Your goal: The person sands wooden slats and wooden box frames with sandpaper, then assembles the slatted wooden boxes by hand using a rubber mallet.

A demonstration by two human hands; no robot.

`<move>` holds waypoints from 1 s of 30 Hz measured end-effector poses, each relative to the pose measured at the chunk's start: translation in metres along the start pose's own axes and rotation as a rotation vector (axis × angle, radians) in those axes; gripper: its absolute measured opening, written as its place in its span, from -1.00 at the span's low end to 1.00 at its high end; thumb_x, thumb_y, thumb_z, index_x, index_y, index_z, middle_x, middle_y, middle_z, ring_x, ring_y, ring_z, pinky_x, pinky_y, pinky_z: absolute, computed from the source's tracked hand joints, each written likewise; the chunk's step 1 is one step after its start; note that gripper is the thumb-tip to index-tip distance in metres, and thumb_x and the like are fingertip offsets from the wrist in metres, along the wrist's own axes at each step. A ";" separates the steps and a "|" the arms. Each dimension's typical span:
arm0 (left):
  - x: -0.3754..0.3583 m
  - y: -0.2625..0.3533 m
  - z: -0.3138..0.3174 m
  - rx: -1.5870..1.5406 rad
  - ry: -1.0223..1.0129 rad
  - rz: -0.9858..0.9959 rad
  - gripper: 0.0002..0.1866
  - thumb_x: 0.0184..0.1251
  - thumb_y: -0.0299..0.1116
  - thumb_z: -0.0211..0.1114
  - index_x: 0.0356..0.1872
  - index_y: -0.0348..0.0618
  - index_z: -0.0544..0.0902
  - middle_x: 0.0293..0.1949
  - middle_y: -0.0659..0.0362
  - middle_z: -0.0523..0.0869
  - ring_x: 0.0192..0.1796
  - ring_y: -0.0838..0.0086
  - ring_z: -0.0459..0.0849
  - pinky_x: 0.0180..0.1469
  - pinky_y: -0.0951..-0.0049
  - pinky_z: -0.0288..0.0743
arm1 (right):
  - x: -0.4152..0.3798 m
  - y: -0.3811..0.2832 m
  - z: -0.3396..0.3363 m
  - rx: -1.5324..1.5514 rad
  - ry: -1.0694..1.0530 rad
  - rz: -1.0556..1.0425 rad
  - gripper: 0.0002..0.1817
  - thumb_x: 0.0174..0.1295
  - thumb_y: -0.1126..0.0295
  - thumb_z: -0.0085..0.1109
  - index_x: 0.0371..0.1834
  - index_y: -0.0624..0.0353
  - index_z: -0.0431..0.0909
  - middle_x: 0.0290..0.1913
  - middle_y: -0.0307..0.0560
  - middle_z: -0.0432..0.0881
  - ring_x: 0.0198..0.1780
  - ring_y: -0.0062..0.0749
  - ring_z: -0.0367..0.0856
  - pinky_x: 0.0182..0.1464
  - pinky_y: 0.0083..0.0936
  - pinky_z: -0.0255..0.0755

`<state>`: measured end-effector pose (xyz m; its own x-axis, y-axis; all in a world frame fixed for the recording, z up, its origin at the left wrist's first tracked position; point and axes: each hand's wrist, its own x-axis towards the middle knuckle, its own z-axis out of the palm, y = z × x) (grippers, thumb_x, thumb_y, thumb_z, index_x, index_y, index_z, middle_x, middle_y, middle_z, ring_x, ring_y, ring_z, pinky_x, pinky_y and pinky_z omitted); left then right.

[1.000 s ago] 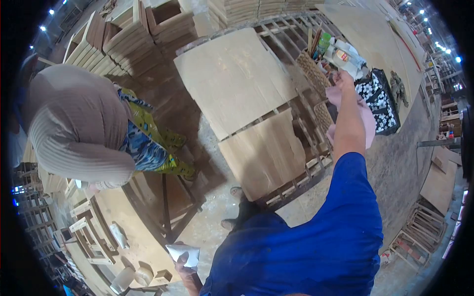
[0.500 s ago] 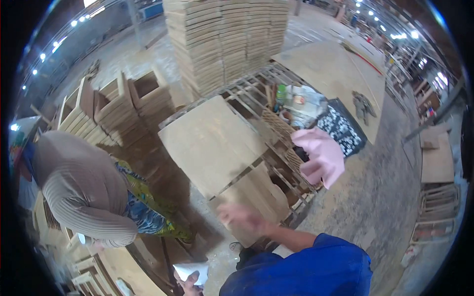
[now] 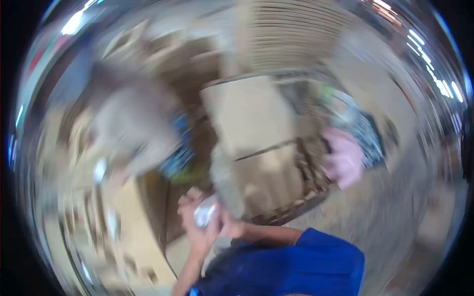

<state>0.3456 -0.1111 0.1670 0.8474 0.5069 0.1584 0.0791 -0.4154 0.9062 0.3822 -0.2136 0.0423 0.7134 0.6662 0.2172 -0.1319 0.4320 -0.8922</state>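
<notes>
Both my hands are together in front of my body, low in the middle of the view. My left hand (image 3: pixel 196 224) is closed around a white, paper-like piece (image 3: pixel 206 211), with its fingers curled at the far side. From the right, my right hand (image 3: pixel 228 225) meets the same piece and grips its edge; its fingertips are mostly hidden and blurred. Beyond the hands lie a large pale wooden board (image 3: pixel 249 113) and a smaller board (image 3: pixel 269 177), on a slatted stand.
A co-worker (image 3: pixel 136 126) bends over a pale workbench (image 3: pixel 131 212) on the left. Stacked wooden pieces (image 3: pixel 291 37) rise at the back. A pink cloth (image 3: pixel 343 158) and a dark patterned bag (image 3: pixel 373 138) lie right of the boards. Motion blur softens everything.
My left hand has come up with the white piece, and my right hand has moved from above the smaller board to join it. The view has turned left.
</notes>
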 end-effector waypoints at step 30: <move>-0.684 -0.185 -0.397 -0.201 1.755 -0.623 -0.50 0.30 -0.42 0.45 0.24 -0.36 0.57 -0.10 0.08 0.74 -0.09 0.48 0.69 0.04 0.41 0.59 | -0.168 0.166 0.624 0.629 -0.978 1.328 -0.33 0.20 0.16 0.46 0.31 0.16 0.40 0.00 0.07 0.65 -0.13 -0.13 0.75 -0.48 -0.41 0.68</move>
<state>-0.4568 -0.0811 0.0462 -0.7201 0.6837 -0.1180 -0.0410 0.1278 0.9910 -0.1891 0.1256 0.1052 -0.6902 0.7143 -0.1160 -0.6158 -0.6639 -0.4244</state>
